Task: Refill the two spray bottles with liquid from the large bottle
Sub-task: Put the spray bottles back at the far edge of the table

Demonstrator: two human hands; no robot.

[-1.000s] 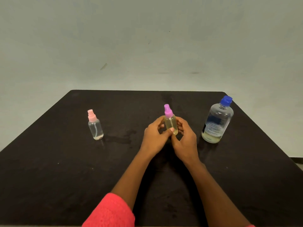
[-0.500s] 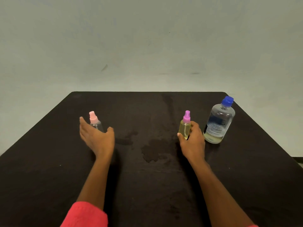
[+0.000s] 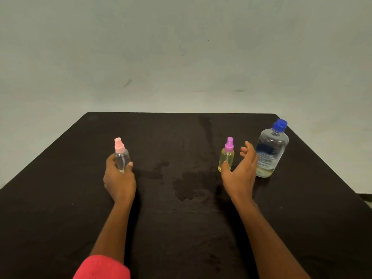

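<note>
**Grip on the left, loose fingers on the right**

A red sleeve (image 3: 102, 267) covers the near left forearm. Farther out, the left hand (image 3: 119, 178) curls round the lower body of the pink-capped spray bottle (image 3: 121, 156), whose body looks clear. The right hand (image 3: 240, 174) is spread and relaxed, holding nothing. It lies between the purple-capped spray bottle (image 3: 226, 158), filled with yellowish liquid, and the large bottle (image 3: 269, 152); whether its thumb touches the sprayer cannot be told. A wet patch (image 3: 187, 184) darkens the black table (image 3: 60, 198) between the hands. The large bottle stands near the right edge. Behind the bottles the tabletop runs on to its far edge, below a pale wall (image 3: 181, 47).
</note>
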